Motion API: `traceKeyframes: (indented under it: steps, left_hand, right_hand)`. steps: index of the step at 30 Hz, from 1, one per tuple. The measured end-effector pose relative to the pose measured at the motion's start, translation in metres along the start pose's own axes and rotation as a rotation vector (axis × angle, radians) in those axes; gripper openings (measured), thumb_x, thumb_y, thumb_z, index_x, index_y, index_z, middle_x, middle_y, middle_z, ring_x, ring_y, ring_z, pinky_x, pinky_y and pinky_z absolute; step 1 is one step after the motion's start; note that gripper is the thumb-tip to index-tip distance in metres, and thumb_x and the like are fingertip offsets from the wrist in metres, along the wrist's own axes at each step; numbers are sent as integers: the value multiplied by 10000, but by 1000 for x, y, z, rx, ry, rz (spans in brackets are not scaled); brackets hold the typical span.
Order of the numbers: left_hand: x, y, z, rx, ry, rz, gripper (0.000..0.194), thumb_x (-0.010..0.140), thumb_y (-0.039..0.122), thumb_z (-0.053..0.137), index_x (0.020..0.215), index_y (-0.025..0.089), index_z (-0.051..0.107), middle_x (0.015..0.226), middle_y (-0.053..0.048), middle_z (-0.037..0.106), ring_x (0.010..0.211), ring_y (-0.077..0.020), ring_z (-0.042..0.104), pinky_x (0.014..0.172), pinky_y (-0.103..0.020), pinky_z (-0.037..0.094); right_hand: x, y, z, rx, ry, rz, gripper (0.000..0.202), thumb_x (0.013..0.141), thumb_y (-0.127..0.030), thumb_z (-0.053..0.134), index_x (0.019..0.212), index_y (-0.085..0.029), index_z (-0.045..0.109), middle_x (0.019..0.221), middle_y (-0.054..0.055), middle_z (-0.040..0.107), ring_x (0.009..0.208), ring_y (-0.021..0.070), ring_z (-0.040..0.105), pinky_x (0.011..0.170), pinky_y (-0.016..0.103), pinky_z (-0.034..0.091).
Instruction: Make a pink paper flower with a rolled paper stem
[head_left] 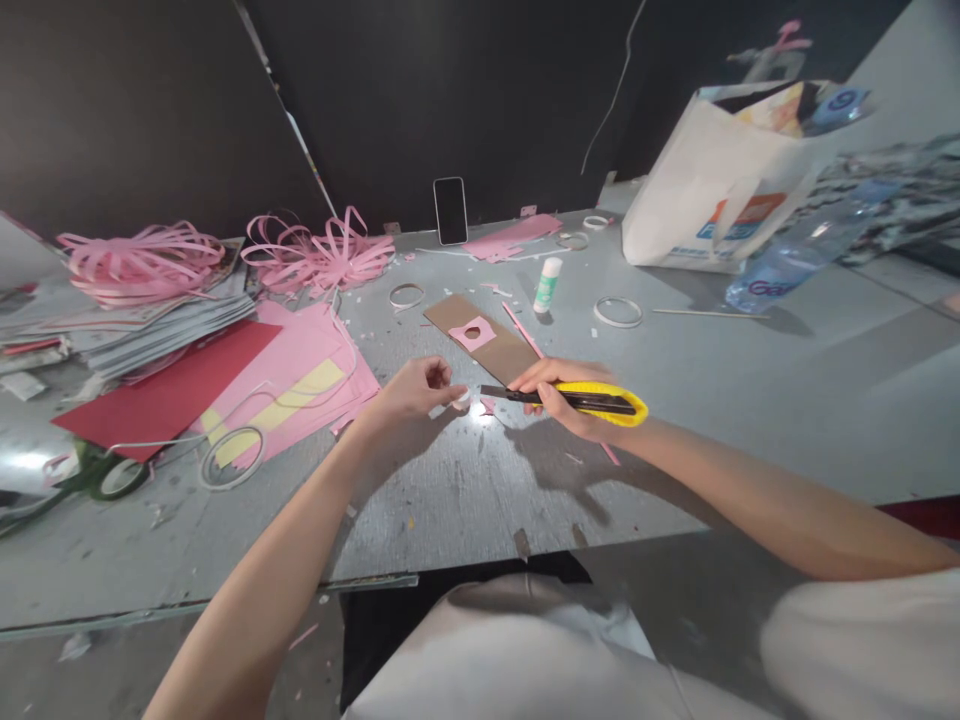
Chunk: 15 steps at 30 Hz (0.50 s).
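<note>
My right hand [559, 395] is closed around a yellow utility knife [600, 393], its dark blade pointing left. Between the thumb and fingers of my left hand [424, 388] is a small pale piece [460, 401], perhaps paper; its exact shape is blurred. The blade tip is just right of that piece, apparently not touching it. A pink paper scrap [487, 406] lies below the tip. Beyond the hands rests a brown cardboard strip [506, 352], bearing a pink paper square [463, 338] with a hole in it. A thin pink strip [523, 330] runs under my right hand.
A glue stick [547, 286] stands behind the cardboard. Pink paper sheets [330, 340], red paper [187, 380], green-handled scissors [97, 475] and pink strip bundles [142, 260] lie left. A phone [450, 211] leans at the back. Right are a wire ring [618, 312], bottle [810, 245] and white bag [690, 180].
</note>
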<state>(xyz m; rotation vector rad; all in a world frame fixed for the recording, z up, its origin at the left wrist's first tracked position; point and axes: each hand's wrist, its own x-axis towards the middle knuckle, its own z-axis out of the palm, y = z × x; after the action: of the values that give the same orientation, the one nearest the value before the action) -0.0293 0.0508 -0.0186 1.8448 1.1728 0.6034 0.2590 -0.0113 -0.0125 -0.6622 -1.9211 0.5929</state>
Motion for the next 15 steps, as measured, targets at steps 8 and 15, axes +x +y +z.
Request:
traceKeyframes:
  steps: [8, 15]
  left_hand:
    - [-7, 2, 0, -88, -70, 6, 193, 911, 390, 753, 969, 206, 754, 913, -73, 755, 802, -195, 654, 720, -323, 473]
    - [-26, 22, 5, -140, -12, 5, 146, 937, 357, 750, 959, 214, 765, 957, -85, 781, 848, -202, 686, 745, -320, 501]
  right_hand:
    - [-3, 4, 3, 22, 5, 43, 201, 1090, -302, 629, 1038, -177, 779, 1047, 104, 835, 786, 153, 794, 702, 241, 654]
    - [-2, 2, 0, 9, 11, 79, 205, 1086, -311, 648, 1065, -169, 794, 1050, 94, 834, 715, 121, 764, 679, 211, 640]
